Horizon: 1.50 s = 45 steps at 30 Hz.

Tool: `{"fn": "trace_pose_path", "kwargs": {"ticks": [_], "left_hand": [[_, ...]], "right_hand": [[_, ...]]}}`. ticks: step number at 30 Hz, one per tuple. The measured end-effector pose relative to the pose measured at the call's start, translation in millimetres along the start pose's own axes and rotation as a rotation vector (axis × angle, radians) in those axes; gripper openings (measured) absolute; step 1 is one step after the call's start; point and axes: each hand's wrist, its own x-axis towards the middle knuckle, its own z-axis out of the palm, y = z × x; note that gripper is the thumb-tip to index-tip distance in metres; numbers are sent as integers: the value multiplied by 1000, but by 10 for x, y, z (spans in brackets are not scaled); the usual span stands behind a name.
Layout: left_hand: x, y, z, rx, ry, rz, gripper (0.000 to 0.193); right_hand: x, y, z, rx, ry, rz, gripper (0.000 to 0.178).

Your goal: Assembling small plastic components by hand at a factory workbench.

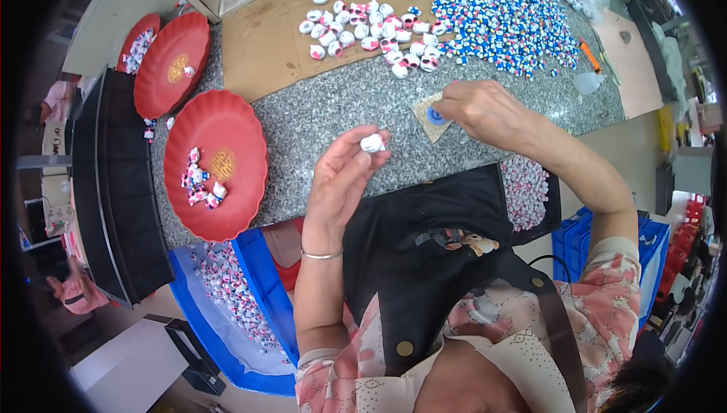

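A black apron [432, 216] lies nearest, below the fingers of the left hand [338, 178] and right hand [488, 114]. Past it spreads the speckled table [303, 110], with brown cardboard [261, 45] ahead of the left fingers, a blue-and-white heap [496, 19] beyond the right, a red bowl [246, 136] leftward, seemingly for easy reach. The bent right fingers partly block a beige patch [434, 134]; whether they grip anything, I cannot tell. The left fingers pinch a white piece [372, 143], probably keeping its front free.
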Motion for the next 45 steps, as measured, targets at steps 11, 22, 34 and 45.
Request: {"fn": "trace_pose_path", "kwargs": {"ticks": [11, 22, 34, 45], "left_hand": [[108, -249, 157, 183, 76, 112, 39], [301, -579, 342, 1032, 118, 684, 37], [158, -301, 424, 450, -206, -13, 24], [177, -294, 317, 383, -48, -199, 25]], "right_hand": [[-11, -19, 75, 68, 72, 38, 13], [-229, -365, 93, 1191, 261, 707, 17], [-362, -416, 35, 666, 315, 111, 15], [-239, -395, 239, 761, 231, 216, 19]]}}
